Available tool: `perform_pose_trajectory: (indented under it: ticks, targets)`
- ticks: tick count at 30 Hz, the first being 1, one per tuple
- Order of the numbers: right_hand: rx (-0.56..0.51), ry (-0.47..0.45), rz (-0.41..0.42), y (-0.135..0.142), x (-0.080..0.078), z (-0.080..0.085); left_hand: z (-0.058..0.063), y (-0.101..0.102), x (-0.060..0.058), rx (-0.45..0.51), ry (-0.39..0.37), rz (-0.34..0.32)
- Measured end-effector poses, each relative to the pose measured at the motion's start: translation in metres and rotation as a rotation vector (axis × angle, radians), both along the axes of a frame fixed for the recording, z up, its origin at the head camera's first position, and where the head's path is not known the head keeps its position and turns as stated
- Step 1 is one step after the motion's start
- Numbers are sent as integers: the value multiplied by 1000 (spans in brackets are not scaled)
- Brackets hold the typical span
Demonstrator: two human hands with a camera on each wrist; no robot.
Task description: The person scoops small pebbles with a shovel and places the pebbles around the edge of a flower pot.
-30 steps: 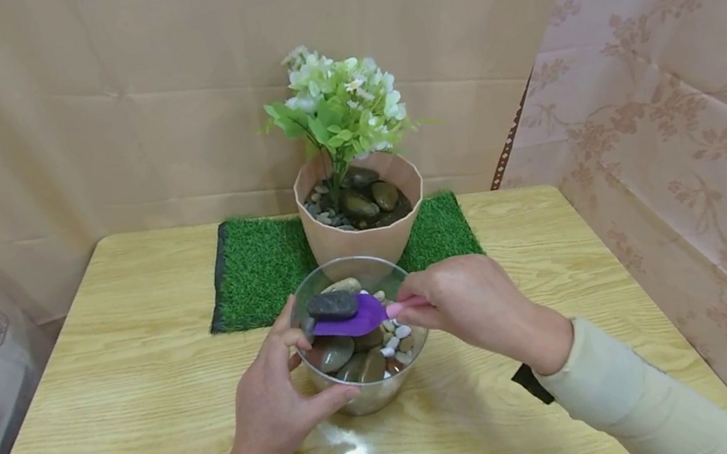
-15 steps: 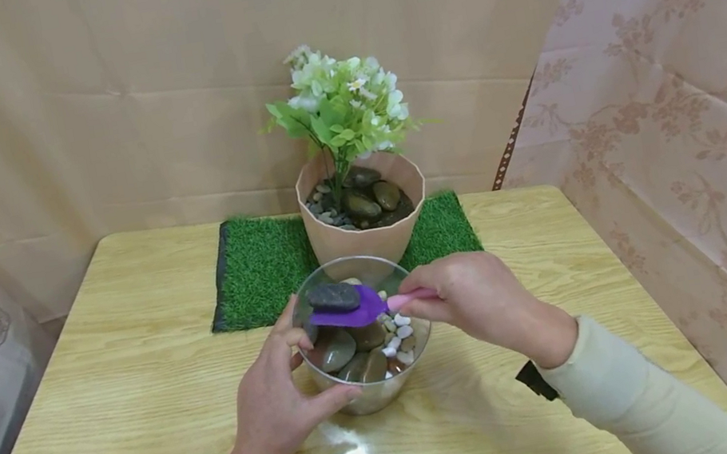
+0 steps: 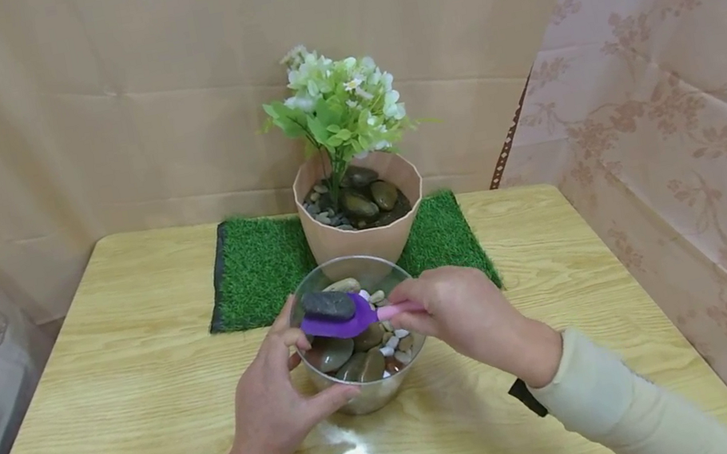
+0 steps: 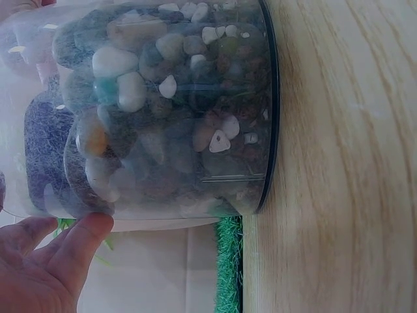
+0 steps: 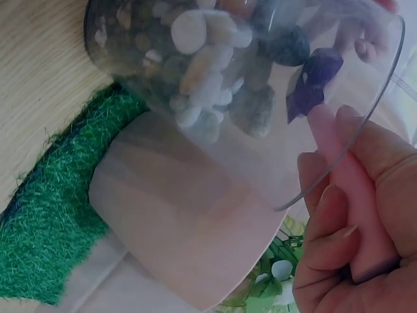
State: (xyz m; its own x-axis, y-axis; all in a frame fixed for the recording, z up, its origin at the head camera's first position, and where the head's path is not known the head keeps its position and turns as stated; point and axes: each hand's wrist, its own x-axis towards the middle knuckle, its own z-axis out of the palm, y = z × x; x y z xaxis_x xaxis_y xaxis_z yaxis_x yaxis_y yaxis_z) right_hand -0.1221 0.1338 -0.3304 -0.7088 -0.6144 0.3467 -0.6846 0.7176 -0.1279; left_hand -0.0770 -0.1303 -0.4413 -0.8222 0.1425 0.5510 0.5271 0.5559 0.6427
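Note:
A clear round container (image 3: 377, 398), filled with pebbles and larger smooth stones, stands at the front of the planter in the head view. My left hand (image 3: 272, 405) grips its left side, thumb at the near rim and fingers around the wall. In my right hand (image 3: 472, 315) is a small trowel with a pink handle (image 5: 355, 202), pinched between thumb and fingers. A dark oblong stone (image 3: 328, 306) lies on the trowel's purple blade (image 3: 358, 321), inside the container's mouth. Pebbles of several colours (image 4: 130, 90) show through the wall in the left wrist view.
Behind the container, a pale pink planter (image 3: 355, 242) holds white flowers (image 3: 348, 96) and dark stones. It stands on a green artificial grass mat (image 3: 261, 269). The wooden table (image 3: 121, 383) has cloth hanging behind it and on both sides.
After a slight shift right, my right hand has moved the trowel and dark stone left and a little toward me. The left hand keeps its hold on the container.

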Motion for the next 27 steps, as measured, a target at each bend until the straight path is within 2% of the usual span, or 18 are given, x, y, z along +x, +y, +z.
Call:
perform_pose_trajectory:
  ticks: [5,11,20,27]
  targets:
    - [-1,-46,-33,-1,5,0,0,1,0,-12,-4,7]
    - [-10,-60,-35,-1,9,0,0,1,0,-13,-7,11]
    - [-74,-19,-17,2,14,-2,1,1,1,4,-33,15]
    - [-99,46,-46,3,22,1,0,1,2,-2,-29,17]
